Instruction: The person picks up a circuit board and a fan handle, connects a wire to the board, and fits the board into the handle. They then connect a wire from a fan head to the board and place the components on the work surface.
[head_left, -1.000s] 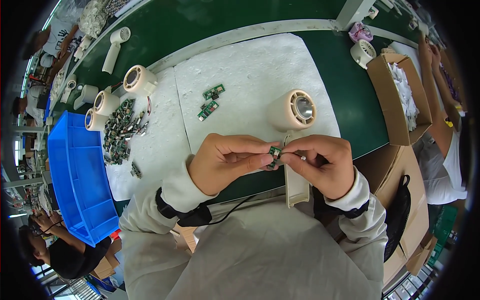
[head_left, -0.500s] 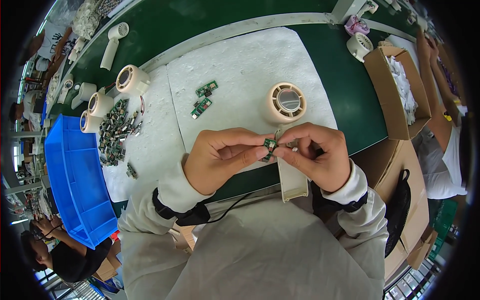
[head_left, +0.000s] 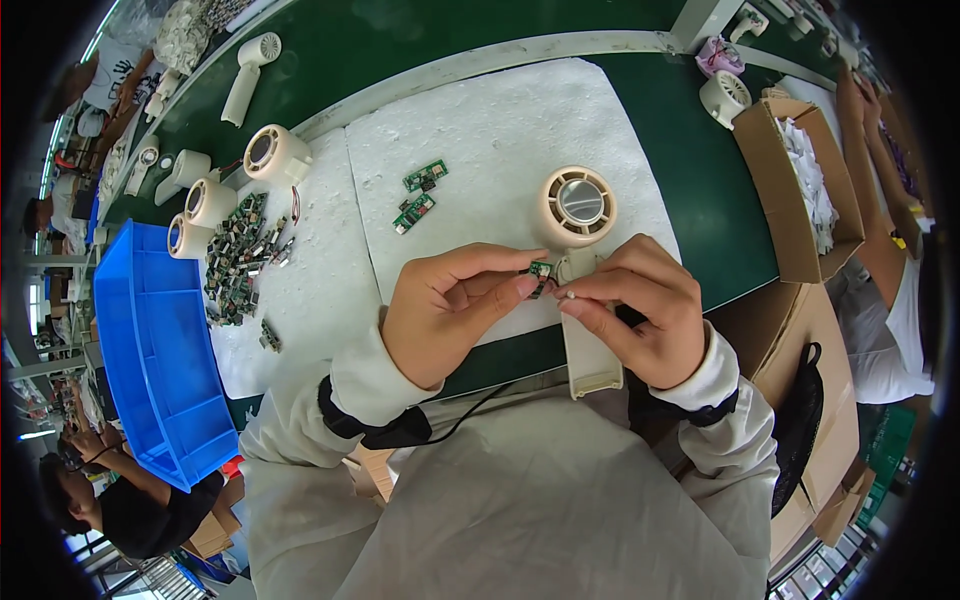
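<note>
Between the thumb and fingers of my left hand [head_left: 432, 315] is a small green circuit board [head_left: 541, 271]. Close to its right side, my right hand [head_left: 648, 312] pinches a small white connector [head_left: 568, 294], with what looks like a thin dark wire running toward the board. Whether the wire joins the board cannot be made out. Under my right fingers lies a cream handheld fan [head_left: 592, 352], its opened handle pointing toward me. Its round head [head_left: 580, 203] rests on the white foam sheet [head_left: 480, 130], beyond my hands. Two loose circuit boards [head_left: 415, 213] lie on the foam, ahead and left.
A heap of circuit boards [head_left: 238, 262] sits at the left, beside a blue divided bin [head_left: 160, 365]. Several fan heads [head_left: 277, 155] stand behind it. A cardboard box [head_left: 790, 185] with white pieces is at the right. Other people work at both sides.
My right fingers have drawn back slightly from the board, and the white connector shows more plainly in them. The left hand still holds the board. The whole view has shifted a little.
</note>
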